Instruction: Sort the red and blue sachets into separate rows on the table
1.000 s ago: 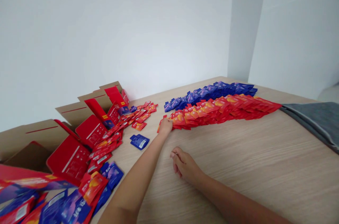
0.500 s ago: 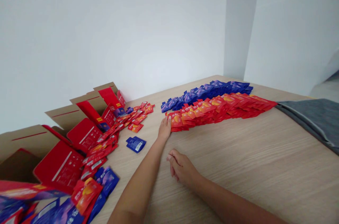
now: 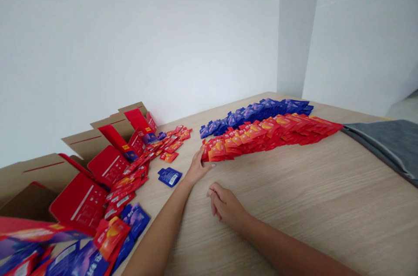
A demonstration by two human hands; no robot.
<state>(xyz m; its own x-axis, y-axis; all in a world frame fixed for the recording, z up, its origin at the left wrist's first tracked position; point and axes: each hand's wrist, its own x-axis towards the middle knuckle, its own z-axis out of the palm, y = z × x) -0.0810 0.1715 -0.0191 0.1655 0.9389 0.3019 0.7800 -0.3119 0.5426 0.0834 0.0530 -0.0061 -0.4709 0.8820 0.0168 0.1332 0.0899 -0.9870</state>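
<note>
My left hand [image 3: 197, 166] lies flat on the wooden table [image 3: 310, 197], fingers stretched out, its fingertips touching the near end of a long overlapping row of red-orange sachets [image 3: 267, 134]. A matching row of blue sachets [image 3: 257, 112] runs just behind it. My right hand [image 3: 225, 206] rests on the table nearer to me, fingers loosely curled, with nothing visible in it. A single blue sachet [image 3: 170, 176] lies to the left of my left hand.
Open cardboard cartons with red boxes [image 3: 107, 165] stand at the left. Loose red sachets [image 3: 153, 149] spill from them, and a mixed red and blue heap [image 3: 98, 241] lies at the lower left. A grey cloth [image 3: 388, 145] covers the right edge. White walls rise behind.
My left hand has let go of the row's end sachet, opened flat and drawn back slightly toward me. The right hand has stayed in place.
</note>
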